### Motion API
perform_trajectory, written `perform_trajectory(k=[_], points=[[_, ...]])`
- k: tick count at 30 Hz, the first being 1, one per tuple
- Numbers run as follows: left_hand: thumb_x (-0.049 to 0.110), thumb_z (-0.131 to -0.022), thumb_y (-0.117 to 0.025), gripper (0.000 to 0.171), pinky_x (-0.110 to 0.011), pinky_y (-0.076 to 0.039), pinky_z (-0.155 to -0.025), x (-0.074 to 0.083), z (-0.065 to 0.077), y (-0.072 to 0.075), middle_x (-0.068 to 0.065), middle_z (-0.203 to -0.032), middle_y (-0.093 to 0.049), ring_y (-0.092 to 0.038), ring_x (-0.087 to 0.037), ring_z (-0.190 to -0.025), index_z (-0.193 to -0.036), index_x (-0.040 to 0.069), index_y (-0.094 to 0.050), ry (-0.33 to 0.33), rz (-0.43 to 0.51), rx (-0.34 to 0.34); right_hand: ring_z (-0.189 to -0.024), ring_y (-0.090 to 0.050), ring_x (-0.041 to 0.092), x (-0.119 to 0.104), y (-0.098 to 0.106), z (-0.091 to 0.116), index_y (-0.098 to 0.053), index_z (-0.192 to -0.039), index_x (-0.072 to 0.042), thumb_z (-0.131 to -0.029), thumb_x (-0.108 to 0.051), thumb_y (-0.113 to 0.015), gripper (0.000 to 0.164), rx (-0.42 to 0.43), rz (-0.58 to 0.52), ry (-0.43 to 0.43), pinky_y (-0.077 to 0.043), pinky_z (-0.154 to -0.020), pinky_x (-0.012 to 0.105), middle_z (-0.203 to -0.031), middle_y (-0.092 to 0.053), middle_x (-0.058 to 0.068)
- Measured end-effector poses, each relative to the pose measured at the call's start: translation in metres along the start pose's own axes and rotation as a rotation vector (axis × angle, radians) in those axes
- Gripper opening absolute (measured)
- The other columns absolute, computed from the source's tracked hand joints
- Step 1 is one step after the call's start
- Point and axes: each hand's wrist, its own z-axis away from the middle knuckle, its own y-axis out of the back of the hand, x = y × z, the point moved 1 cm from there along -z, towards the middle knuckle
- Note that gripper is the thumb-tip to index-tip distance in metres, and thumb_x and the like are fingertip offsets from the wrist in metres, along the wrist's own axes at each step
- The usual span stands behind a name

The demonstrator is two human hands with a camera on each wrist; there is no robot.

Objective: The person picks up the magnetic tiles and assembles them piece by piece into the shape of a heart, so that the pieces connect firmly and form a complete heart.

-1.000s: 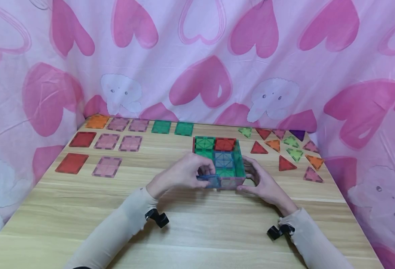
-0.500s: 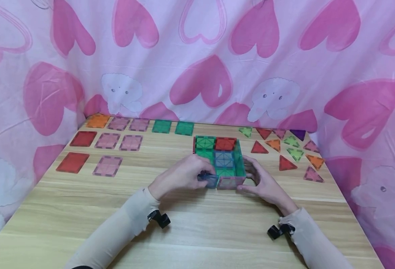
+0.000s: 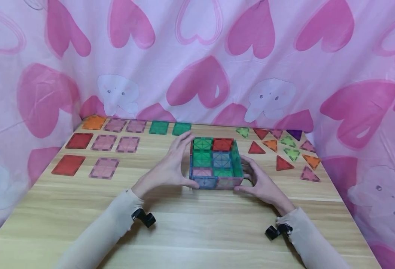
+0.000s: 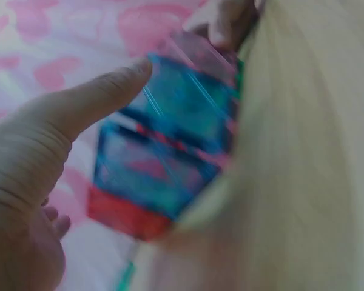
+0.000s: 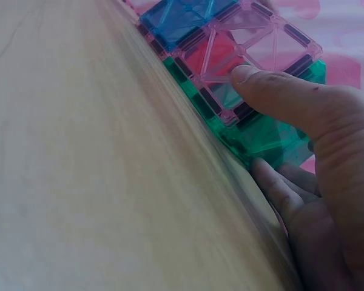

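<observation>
A low open-topped box of see-through magnetic tiles (image 3: 236, 163) sits mid-table, its floor made of green, blue, pink and red squares. Its front wall has a blue tile (image 3: 205, 182) at left beside a pink tile (image 3: 229, 183). My left hand (image 3: 170, 168) is spread at the box's left side. Its thumb (image 4: 118, 85) reaches the front blue tile, and the long fingers extend back along the left wall. My right hand (image 3: 261, 183) holds the front right corner, thumb (image 5: 279, 91) on the pink tile and fingers bent against the green side wall (image 5: 261, 139).
Square tiles lie flat at the back left, including a red tile (image 3: 68, 165), a pink tile (image 3: 104, 168) and a green tile (image 3: 158, 127). Several triangle tiles, such as a red triangle (image 3: 284, 163), lie at the back right. A heart-patterned curtain (image 3: 197, 82) surrounds the table.
The blue tile that my left hand held now stands upright in the front wall. My left hand has let go and moved to the left side, fingers extended. My right hand keeps its hold.
</observation>
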Motion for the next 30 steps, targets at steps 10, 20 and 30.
perform_trajectory(k=[10,20,30], points=[[0.036,-0.060,-0.114,0.167,-0.048,-0.030,-0.134,-0.047,0.025,-0.027,-0.017,-0.183,-0.017,-0.029,-0.035,-0.167,-0.179,0.016,0.001,0.176,0.302,-0.089,-0.157,-0.046,0.039,-0.004,-0.015,-0.013,-0.018,-0.178,-0.025,-0.085,-0.008,-0.099,0.125,0.003,0.051,-0.018,-0.041,-0.122,0.018,-0.175,-0.040,0.014],[0.027,-0.058,-0.115,0.165,-0.050,-0.036,-0.131,-0.060,0.044,-0.006,-0.017,-0.180,-0.022,-0.034,-0.038,-0.165,-0.178,0.024,-0.003,0.173,0.385,-0.077,-0.158,-0.047,0.037,-0.009,-0.038,-0.027,-0.020,-0.177,-0.016,-0.081,-0.012,-0.102,0.126,-0.034,0.071,0.053,-0.047,-0.122,0.030,-0.175,-0.041,0.016],[-0.001,-0.076,-0.100,0.123,-0.054,-0.039,-0.128,-0.100,0.040,0.024,-0.023,-0.175,-0.038,-0.048,-0.045,-0.155,-0.174,0.007,-0.026,0.193,0.432,-0.110,-0.158,-0.047,0.037,-0.008,-0.038,-0.024,-0.022,-0.177,-0.019,-0.081,-0.014,-0.103,0.125,-0.026,0.050,0.017,-0.048,-0.120,0.027,-0.175,-0.041,0.014]])
